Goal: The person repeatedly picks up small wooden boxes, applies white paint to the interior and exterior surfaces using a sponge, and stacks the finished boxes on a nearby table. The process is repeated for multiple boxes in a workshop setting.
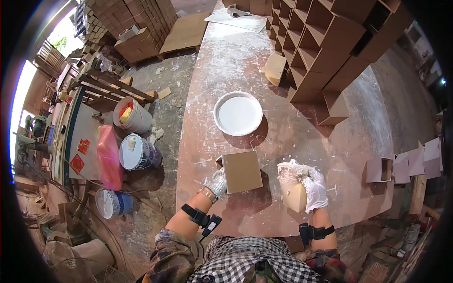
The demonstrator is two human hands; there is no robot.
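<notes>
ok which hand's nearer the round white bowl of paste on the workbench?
Left, though only slightly. The left hand rests on the small brown box directly below the round white bowl; the right hand holds a yellow sponge further off to the bowl's lower right.

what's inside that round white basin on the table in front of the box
The round white basin holds a smooth white fill up to near its rim, likely glue or paste. Nothing lies on its surface. Whatever is below that surface, and the basin's bottom, is covered and cannot be seen.
</notes>
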